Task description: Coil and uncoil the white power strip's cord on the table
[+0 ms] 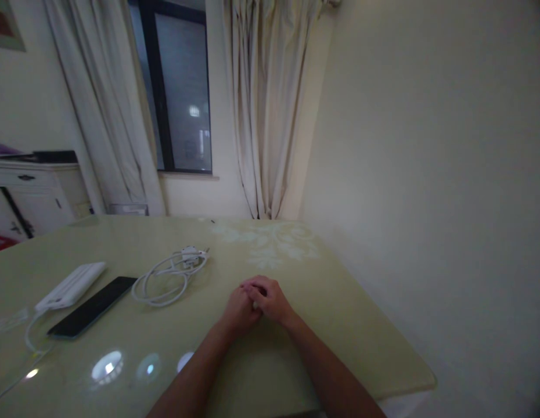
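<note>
My left hand and my right hand rest together on the glossy green table, fingers folded over one another, the right lying partly on top of the left. Nothing shows inside them. A coiled white cable with a plug lies a short way to the left of the hands. Further left lie a black phone face up and a white power bank with a thin white cord running from it.
The table meets a plain wall on the right and its front right corner is rounded. Behind it are a dark window with cream curtains and a white cabinet at far left.
</note>
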A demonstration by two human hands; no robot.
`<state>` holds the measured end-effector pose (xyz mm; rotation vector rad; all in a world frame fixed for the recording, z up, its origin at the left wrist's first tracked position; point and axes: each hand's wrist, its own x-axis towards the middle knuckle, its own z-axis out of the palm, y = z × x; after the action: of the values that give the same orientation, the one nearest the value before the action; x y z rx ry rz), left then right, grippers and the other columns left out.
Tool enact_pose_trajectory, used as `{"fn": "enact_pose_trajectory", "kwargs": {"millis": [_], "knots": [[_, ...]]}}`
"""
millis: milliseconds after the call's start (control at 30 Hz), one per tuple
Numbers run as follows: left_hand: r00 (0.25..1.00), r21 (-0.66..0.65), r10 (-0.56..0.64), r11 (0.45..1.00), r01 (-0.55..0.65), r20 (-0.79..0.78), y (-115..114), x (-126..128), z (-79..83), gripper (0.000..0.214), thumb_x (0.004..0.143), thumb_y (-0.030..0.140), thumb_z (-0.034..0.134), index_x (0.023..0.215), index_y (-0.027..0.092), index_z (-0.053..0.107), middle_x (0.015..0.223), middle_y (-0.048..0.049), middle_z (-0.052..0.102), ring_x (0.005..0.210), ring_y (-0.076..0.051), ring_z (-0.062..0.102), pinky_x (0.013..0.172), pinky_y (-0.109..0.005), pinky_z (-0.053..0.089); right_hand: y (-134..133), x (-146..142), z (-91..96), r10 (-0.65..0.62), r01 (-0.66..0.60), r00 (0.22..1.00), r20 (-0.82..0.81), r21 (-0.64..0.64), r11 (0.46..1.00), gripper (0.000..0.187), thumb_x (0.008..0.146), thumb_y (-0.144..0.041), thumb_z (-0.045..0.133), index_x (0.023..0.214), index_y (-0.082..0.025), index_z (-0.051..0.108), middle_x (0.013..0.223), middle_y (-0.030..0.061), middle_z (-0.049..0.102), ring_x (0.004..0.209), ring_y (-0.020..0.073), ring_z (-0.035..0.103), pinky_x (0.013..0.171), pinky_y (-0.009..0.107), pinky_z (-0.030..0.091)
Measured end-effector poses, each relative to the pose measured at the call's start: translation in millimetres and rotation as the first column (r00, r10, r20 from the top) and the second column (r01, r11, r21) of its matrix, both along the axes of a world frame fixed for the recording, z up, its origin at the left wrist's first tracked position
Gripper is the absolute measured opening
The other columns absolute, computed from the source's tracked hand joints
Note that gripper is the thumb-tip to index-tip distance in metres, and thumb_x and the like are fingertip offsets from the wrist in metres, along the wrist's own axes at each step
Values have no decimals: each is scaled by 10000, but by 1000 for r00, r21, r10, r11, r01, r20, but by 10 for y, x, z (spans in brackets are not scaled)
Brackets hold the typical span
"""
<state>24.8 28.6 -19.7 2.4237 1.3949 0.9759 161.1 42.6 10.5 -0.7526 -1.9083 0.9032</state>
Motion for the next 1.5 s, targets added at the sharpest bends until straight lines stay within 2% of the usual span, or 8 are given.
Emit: {"fn": "enact_pose_trajectory", "kwargs": {"millis": [67,167,367,533,767,1133,1500], "knots": [[998,-59,57,997,-59,-40,1,-5,0,386,700,121,601,1052,186,744,1069,-114,766,991,-273,710,909,-391,557,3,-19,-43,-13,12,1000,24,32,999,412,955,-548,548,1005,-227,802,973,69,773,933,209,699,884,334,527],[991,-109,93,989,-103,-93,-21,13,18,348,750,155,578,1048,179,755,1034,-116,775,946,-265,723,873,-374,561,62,-21,-132,-7,7,1000,5,-4,1000,445,950,-561,542,961,-205,809,916,69,773,870,207,706,835,324,536],[987,-117,125,984,-136,-100,-51,35,24,325,794,200,576,1061,180,761,1015,-121,776,919,-251,726,853,-349,550,119,-9,-195,12,-12,1000,-15,-19,1000,425,941,-562,561,941,-221,814,902,58,774,865,209,714,839,326,545],[994,-108,97,989,-103,-56,-31,23,-11,335,797,202,576,1078,181,757,1043,-120,771,954,-255,717,870,-347,545,117,-23,-209,-9,9,1000,4,-4,1000,470,959,-580,524,950,-211,815,882,66,768,865,206,707,866,327,540],[997,-134,76,988,-80,-30,-42,25,16,334,810,194,562,1079,154,756,1055,-138,767,965,-280,719,876,-373,543,99,-40,-205,-62,63,998,31,-8,998,518,961,-613,501,878,-205,809,805,55,752,803,190,683,808,304,534],[996,-118,87,989,-88,-10,-36,23,4,332,802,189,577,1082,175,755,1045,-121,766,958,-252,712,880,-348,542,96,-49,-207,-47,47,999,-6,-17,999,492,963,-579,517,839,-196,799,816,51,749,788,190,685,768,293,519],[992,-120,101,987,-111,-80,-56,47,32,339,820,202,551,1089,162,753,1063,-137,761,983,-271,699,883,-366,531,131,-59,-255,-45,45,999,4,-24,999,496,964,-579,512,859,-197,810,831,62,761,811,202,697,808,306,522]]}}
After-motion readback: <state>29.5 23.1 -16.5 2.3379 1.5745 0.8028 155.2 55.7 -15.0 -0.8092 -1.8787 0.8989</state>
